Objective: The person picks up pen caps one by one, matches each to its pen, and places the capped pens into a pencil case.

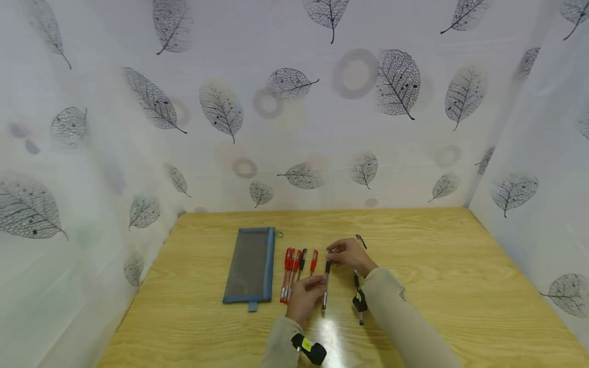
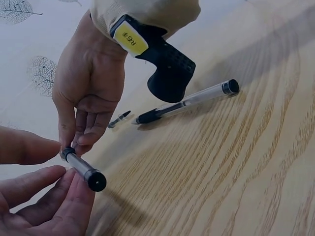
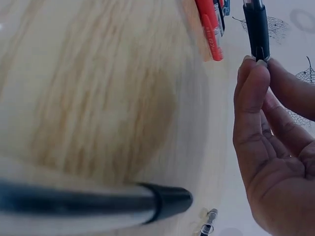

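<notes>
A clear-barrelled pen with a black grip is held upright in the head view between both hands. My left hand pinches its barrel between thumb and fingers. At the far end, the fingertips of my right hand pinch the pen just beyond its black grip; they hide what is at that end. Beside the right wrist an uncapped black pen lies on the table, partly covered by the wrist camera in the head view. Farther back lies a loose black pen cap.
Several red capped pens and a black capped pen lie side by side left of the hands. A grey mesh pouch with blue edging lies farther left. Leaf-patterned curtains surround the wooden table.
</notes>
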Action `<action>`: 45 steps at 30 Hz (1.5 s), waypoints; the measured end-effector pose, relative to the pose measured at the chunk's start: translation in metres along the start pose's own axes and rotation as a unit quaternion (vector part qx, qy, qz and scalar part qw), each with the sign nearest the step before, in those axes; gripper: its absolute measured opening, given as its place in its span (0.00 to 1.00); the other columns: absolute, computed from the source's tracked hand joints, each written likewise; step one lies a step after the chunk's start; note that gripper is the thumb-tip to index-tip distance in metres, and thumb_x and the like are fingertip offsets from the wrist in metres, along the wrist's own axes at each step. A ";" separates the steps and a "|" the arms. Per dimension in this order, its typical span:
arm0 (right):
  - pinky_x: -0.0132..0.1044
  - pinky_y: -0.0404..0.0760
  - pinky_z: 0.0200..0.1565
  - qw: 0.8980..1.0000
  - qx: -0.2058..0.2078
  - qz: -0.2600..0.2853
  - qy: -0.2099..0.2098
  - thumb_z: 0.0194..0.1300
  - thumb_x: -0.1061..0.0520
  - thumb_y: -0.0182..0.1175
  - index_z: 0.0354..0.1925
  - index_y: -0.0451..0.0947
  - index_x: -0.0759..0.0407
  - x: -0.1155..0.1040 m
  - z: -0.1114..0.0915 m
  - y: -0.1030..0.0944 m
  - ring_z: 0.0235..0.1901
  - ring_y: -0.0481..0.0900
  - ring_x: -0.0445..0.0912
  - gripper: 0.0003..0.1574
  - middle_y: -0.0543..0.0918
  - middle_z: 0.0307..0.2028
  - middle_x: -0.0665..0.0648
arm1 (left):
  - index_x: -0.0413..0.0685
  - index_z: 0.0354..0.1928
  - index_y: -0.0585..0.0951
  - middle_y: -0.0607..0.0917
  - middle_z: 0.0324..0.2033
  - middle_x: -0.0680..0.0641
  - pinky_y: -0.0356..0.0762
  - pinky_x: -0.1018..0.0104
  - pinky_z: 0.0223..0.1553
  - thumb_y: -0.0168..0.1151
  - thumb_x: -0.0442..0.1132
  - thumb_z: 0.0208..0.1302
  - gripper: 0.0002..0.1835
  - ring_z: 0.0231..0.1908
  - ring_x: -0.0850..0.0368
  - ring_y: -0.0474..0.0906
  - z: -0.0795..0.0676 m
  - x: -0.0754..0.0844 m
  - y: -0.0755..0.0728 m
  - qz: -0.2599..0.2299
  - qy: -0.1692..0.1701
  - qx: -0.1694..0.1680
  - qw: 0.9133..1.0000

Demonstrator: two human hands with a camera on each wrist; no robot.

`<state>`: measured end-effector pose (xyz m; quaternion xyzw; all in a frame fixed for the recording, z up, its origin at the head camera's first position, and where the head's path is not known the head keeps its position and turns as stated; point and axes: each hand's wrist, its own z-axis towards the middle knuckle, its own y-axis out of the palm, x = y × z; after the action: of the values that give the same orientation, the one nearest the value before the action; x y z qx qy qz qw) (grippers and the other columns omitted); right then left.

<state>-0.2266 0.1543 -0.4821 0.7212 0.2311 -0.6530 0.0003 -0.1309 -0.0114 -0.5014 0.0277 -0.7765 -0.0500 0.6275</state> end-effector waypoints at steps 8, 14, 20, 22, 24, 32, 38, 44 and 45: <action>0.40 0.83 0.35 0.999 0.008 -0.033 0.020 0.63 0.68 0.61 0.48 0.77 0.77 0.004 0.011 0.005 0.29 0.83 0.47 0.16 0.84 0.33 0.61 | 0.29 0.53 0.78 0.82 0.49 0.39 0.79 0.61 0.46 0.62 0.24 0.58 0.19 0.49 0.49 0.78 -0.001 0.003 -0.001 0.027 -0.023 0.017 0.999; 0.38 0.82 0.32 0.997 0.018 -0.063 0.037 0.62 0.67 0.63 0.45 0.79 0.75 0.008 0.017 0.007 0.25 0.83 0.45 0.14 0.84 0.29 0.58 | 0.31 0.53 0.78 0.83 0.49 0.38 0.79 0.59 0.49 0.62 0.26 0.59 0.18 0.50 0.46 0.79 -0.001 0.004 0.001 0.054 -0.016 0.039 0.998; 0.37 0.83 0.31 0.997 0.030 -0.050 0.059 0.61 0.67 0.63 0.45 0.80 0.74 0.006 0.020 0.012 0.25 0.83 0.45 0.13 0.83 0.31 0.60 | 0.29 0.53 0.77 0.81 0.50 0.35 0.78 0.57 0.51 0.61 0.25 0.60 0.18 0.52 0.43 0.77 0.000 0.003 -0.001 0.032 0.003 0.040 0.999; 0.37 0.83 0.32 0.997 0.033 -0.035 0.066 0.61 0.68 0.63 0.45 0.79 0.74 0.005 0.021 0.014 0.26 0.84 0.46 0.13 0.82 0.32 0.61 | 0.27 0.54 0.76 0.81 0.51 0.33 0.77 0.57 0.51 0.61 0.25 0.61 0.19 0.53 0.41 0.77 0.000 0.002 -0.001 0.026 0.008 0.036 0.999; 0.38 0.83 0.32 0.996 0.037 -0.023 0.072 0.60 0.68 0.64 0.45 0.79 0.74 0.004 0.021 0.016 0.26 0.84 0.47 0.14 0.82 0.33 0.62 | 0.27 0.55 0.76 0.80 0.52 0.33 0.77 0.57 0.51 0.61 0.25 0.61 0.19 0.54 0.40 0.76 0.000 0.003 -0.002 0.024 0.011 0.034 0.999; 0.40 0.84 0.35 0.997 0.040 0.011 0.062 0.61 0.66 0.64 0.46 0.79 0.75 0.007 0.022 0.018 0.31 0.85 0.51 0.16 0.83 0.37 0.64 | 0.27 0.55 0.76 0.80 0.51 0.34 0.78 0.59 0.50 0.61 0.24 0.61 0.19 0.51 0.42 0.77 0.000 0.001 -0.003 0.019 0.020 0.031 0.999; 0.41 0.84 0.36 0.998 0.037 0.000 0.046 0.63 0.65 0.62 0.49 0.78 0.75 0.011 0.023 0.012 0.33 0.86 0.52 0.17 0.83 0.39 0.65 | 0.28 0.55 0.76 0.83 0.46 0.36 0.79 0.60 0.45 0.61 0.25 0.60 0.20 0.46 0.45 0.80 -0.002 0.004 0.000 0.012 0.033 0.028 0.999; 0.43 0.84 0.37 0.999 0.042 0.001 0.032 0.64 0.64 0.61 0.52 0.76 0.76 0.009 0.017 -0.002 0.34 0.85 0.55 0.21 0.82 0.43 0.68 | 0.28 0.56 0.76 0.82 0.46 0.36 0.81 0.61 0.42 0.61 0.27 0.61 0.20 0.42 0.53 0.81 -0.004 0.002 0.009 -0.005 0.018 -0.005 1.000; 0.43 0.84 0.38 0.999 0.044 -0.001 0.028 0.64 0.64 0.61 0.53 0.75 0.76 0.009 0.016 -0.005 0.35 0.85 0.56 0.21 0.81 0.43 0.69 | 0.29 0.56 0.76 0.82 0.46 0.36 0.81 0.61 0.42 0.61 0.27 0.61 0.20 0.41 0.54 0.81 -0.004 0.001 0.011 -0.004 0.015 -0.012 1.000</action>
<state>-0.2430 0.1568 -0.4913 0.7383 0.2031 -0.6420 -0.0385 -0.1266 -0.0012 -0.4984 0.0237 -0.7661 -0.0615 0.6393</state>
